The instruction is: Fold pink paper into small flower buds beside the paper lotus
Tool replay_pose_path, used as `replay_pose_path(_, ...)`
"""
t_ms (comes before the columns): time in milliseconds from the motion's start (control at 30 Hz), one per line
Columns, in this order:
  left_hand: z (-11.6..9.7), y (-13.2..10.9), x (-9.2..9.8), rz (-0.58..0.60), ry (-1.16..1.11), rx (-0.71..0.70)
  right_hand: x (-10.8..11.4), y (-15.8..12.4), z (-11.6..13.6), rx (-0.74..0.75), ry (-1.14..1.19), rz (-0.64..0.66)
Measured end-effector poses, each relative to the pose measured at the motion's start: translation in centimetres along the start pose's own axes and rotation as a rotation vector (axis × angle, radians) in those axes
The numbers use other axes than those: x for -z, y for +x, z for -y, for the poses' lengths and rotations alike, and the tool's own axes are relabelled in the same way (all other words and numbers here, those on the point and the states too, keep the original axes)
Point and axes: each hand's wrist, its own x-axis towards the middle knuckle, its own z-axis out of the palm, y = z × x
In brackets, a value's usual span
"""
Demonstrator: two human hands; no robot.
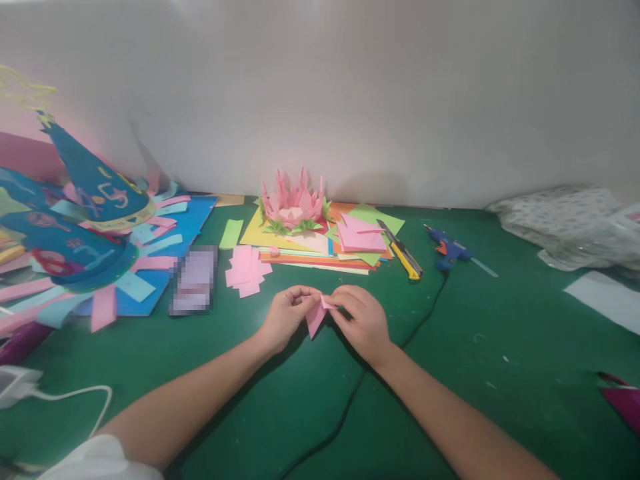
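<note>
Between my two hands is a small folded piece of pink paper (314, 321), its pointed end hanging down toward the table. My left hand (286, 319) pinches its left upper edge with thumb and fingertips. On the other side my right hand (364, 323) grips a folded corner of the same paper. Behind my left hand lies a loose pile of pink paper pieces (245, 270). Further back a pink paper lotus flower (294, 205) with green leaves sits on a stack of coloured paper (320, 260).
A yellow utility knife (403, 253) and a blue glue gun (447, 248) lie at back right, the gun's black cord (345, 420) running forward under my right arm. Decorated blue cone hats (95, 180) stand left, near a blurred phone (195, 280). Plastic-wrapped material (560, 220) lies far right.
</note>
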Motion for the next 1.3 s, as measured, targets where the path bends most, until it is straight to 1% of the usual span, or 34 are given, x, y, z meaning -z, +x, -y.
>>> replay_pose_path(233,0.27,0.03,0.01,0.028,-0.016,-0.036,0.06,-0.11,0.17,0.096,-0.091,0.007)
replay_pose_path(400,0.36,0.09,0.16,0.041,-0.035,-0.016,-0.07,0.03,0.0,0.128,-0.113,0.006)
replay_pose_path(600,0.24,0.09,0.07,0.03,-0.048,-0.008,-0.1,0.14,-0.03,0.2,-0.189,0.011)
replay_pose_path(733,0.16,0.06,0.08,0.024,-0.032,-0.014,-0.03,0.24,0.0,0.219,-0.206,0.021)
replay_pose_path(900,0.16,0.05,0.14,0.012,-0.024,-0.01,0.07,0.28,0.02,0.211,-0.196,0.02)
replay_pose_path(1133,0.09,-0.2,0.01,0.028,0.005,-0.008,-0.03,0.09,-0.32,0.106,-0.102,-0.005)
replay_pose_path(1300,-0.05,-0.13,0.02,0.028,0.024,-0.011,-0.12,0.0,-0.35,0.089,-0.082,-0.002)
